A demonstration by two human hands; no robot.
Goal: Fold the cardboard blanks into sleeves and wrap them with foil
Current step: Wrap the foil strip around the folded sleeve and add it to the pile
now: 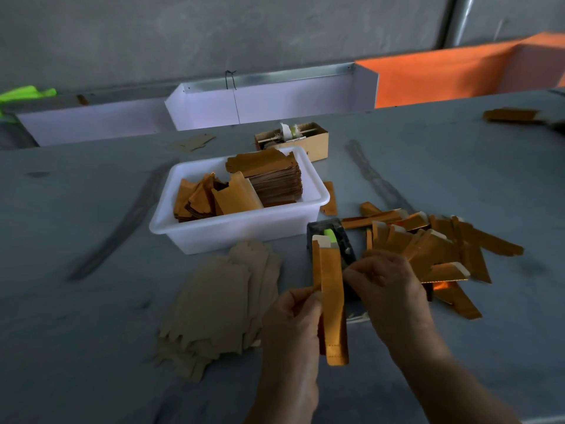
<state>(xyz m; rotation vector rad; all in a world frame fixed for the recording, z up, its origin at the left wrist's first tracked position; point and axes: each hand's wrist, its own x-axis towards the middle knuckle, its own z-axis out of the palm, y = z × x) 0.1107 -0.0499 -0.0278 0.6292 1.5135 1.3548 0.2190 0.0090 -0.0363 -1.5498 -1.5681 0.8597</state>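
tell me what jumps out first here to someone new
Centre front, the left hand and right hand hold up a gold sleeve. More gold sleeves lie scattered to the right; behind sits a white tub of gold pieces, with plain cardboard blanks fanned at left.

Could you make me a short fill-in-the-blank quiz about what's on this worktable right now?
1. The stack of gold foil sheets sits inside a white plastic ____.
2. The plain brown cardboard blanks lie on the person's ____ side of the table.
3. The gold foil-wrapped sleeve is gripped by the person's ____ hand, with the other hand close beside it.
4. The pile of finished sleeves lies ____ the white container.

Missing words: tub; left; left; outside
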